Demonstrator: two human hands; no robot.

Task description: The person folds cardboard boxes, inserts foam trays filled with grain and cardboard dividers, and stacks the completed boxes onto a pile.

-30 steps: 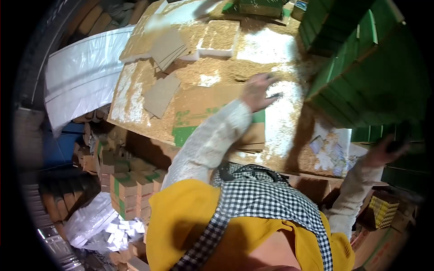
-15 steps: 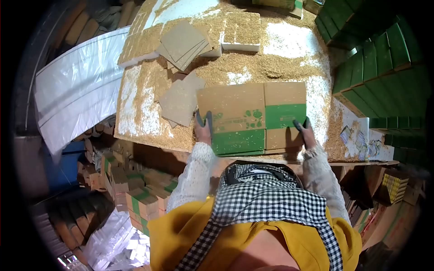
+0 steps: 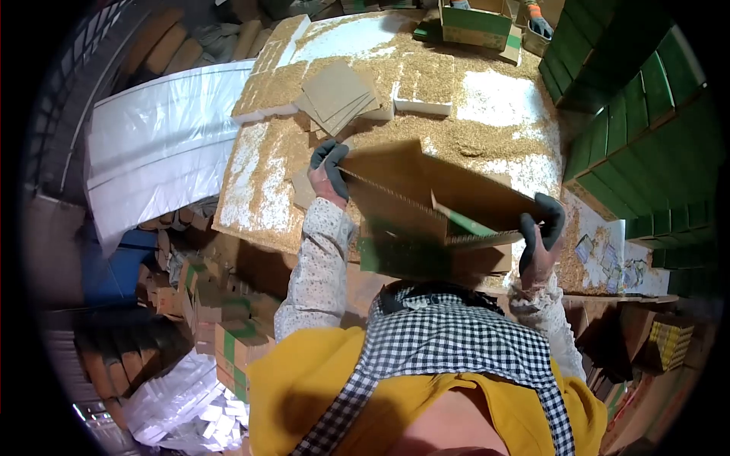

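A brown and green cardboard box [image 3: 395,176], partly unfolded and tilted, is raised above the table's front edge. My left hand [image 3: 328,169], in a dark fingered glove, grips its left edge. At its right end my right hand [image 3: 541,232] is closed on the cardboard, thumb on the near side and fingers behind. Beneath the raised box another flat green and brown carton [image 3: 399,257] lies on the table edge. Grey cardboard sheets [image 3: 334,91] rest in a loose stack beyond my left hand.
Grain-like husks cover the white-topped table [image 3: 498,99]. Green boxes [image 3: 631,99] stand stacked along the right. At the far end another person's gloved hand [image 3: 540,26] is beside an open carton [image 3: 475,26]. White plastic sheeting [image 3: 163,137] lies left; folded cartons [image 3: 239,353] sit below.
The flat box has been lifted off and opened out into a partly unfolded shape, uncovering another carton underneath. Both hands moved up and apart. The view has shifted slightly.
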